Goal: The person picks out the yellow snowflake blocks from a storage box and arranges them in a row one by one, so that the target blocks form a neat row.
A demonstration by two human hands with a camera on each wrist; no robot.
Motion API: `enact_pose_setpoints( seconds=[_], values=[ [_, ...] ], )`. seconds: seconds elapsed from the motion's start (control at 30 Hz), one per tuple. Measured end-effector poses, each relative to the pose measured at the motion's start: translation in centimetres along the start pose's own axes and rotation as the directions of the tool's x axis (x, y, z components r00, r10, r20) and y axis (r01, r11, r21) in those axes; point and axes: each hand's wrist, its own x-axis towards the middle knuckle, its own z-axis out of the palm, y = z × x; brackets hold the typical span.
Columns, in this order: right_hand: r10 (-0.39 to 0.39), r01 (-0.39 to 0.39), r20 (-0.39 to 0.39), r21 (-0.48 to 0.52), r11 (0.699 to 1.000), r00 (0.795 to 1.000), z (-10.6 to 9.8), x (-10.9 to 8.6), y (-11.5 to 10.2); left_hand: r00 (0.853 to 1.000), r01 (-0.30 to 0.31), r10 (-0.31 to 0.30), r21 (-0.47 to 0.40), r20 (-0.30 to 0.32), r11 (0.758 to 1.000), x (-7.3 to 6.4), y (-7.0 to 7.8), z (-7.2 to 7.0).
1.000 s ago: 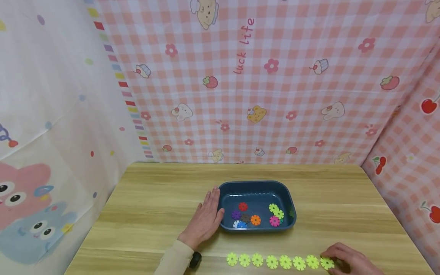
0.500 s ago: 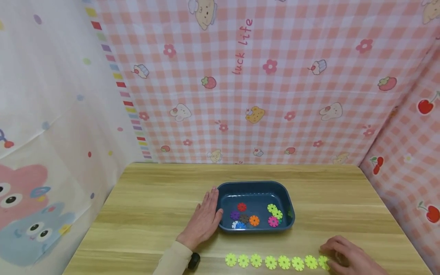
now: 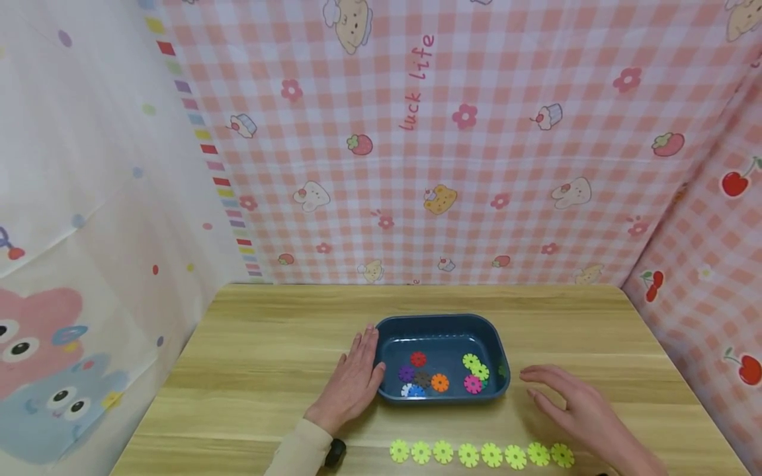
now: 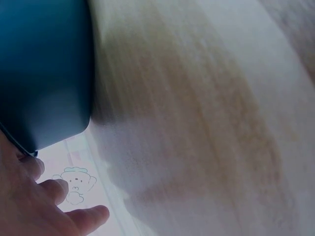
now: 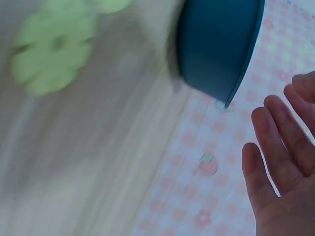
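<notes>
A dark blue rectangular basin [image 3: 443, 399] stands mid-table, holding several notched plastic discs: red [image 3: 419, 359], purple [image 3: 407, 374], orange [image 3: 440, 382], pink [image 3: 473, 384], yellow-green [image 3: 479, 371], brown, white and blue. My left hand [image 3: 348, 380] rests along its left side, fingers straight against the wall. To the right of the basin, my right hand [image 3: 574, 403] hovers with fingers extended and nothing in them, as the right wrist view also shows. In front of the basin, several yellow-green snowflake discs [image 3: 468, 455] lie in a row across the table.
The wooden table [image 3: 268, 344] meets a pink checked cloth [image 3: 506, 165] at the back. White patterned cloth [image 3: 119, 198] hangs on the left, and a cherry-print cloth [image 3: 714, 317] hangs at the right. A black band [image 3: 336, 453] circles the left wrist.
My right hand has let go of the rightmost disc in the row and moved up and left toward the basin's right side. My left hand has stayed at the basin.
</notes>
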Motion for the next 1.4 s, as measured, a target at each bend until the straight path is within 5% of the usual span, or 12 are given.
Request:
enact_pose_setpoints(
  seconds=[0.23, 0.8, 1.13, 1.4],
  values=[
    [-0.211, 0.211, -0.032, -0.006, 0.977, 0.977, 1.6, 3.3, -1.7, 1.000, -0.003, 0.003, 0.002, -0.007, 1.000, -0.1, 0.0, 0.0],
    [-0.146, 0.150, 0.220, 0.000, 0.989, 0.964, 3.7, 8.1, -3.2, 1.000, -0.005, 0.005, 0.016, -0.005, 1.000, 0.0, 0.1, -0.1],
    [-0.129, 0.138, 0.246, -0.021, 0.990, 0.961, 5.6, 9.4, -3.6, 1.000, 0.003, -0.003, 0.010, 0.000, 1.000, 0.1, 0.1, -0.2],
    [-0.037, 0.033, 0.314, 0.018, 0.999, 0.949, 6.7, 10.2, -3.8, 1.000, 0.002, -0.002, 0.007, -0.001, 1.000, 0.1, 0.0, -0.1]
  ],
)
